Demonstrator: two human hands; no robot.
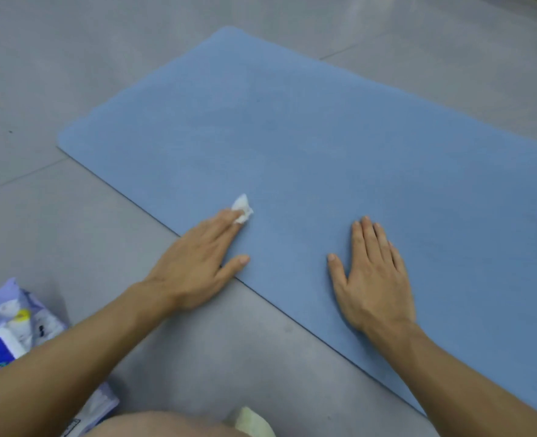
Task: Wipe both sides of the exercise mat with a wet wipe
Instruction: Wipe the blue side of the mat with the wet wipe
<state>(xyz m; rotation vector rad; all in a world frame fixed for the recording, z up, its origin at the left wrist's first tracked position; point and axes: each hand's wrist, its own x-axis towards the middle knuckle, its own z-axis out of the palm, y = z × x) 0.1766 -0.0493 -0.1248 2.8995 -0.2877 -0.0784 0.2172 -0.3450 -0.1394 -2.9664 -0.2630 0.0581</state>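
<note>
Left hand (197,263) centre-frame, fingers (226,220) straight, pressing crumpled white wet wipe (241,209) onto flat blue exercise mat (292,137) (near its edge). Right hand (374,275) flat on mat, fingers (371,238) released.

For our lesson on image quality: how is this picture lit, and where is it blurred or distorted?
Head view: soft, even light, faint shadows beside the left hand and right hand; pale sheen on the floor, no hard glare; far edge of the mat smeared; pack at lower left blurred, print unreadable.

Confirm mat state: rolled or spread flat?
Spread flat. The exercise mat lies unrolled on the floor, with no curl or fold visible; its right end runs out of frame.
</note>
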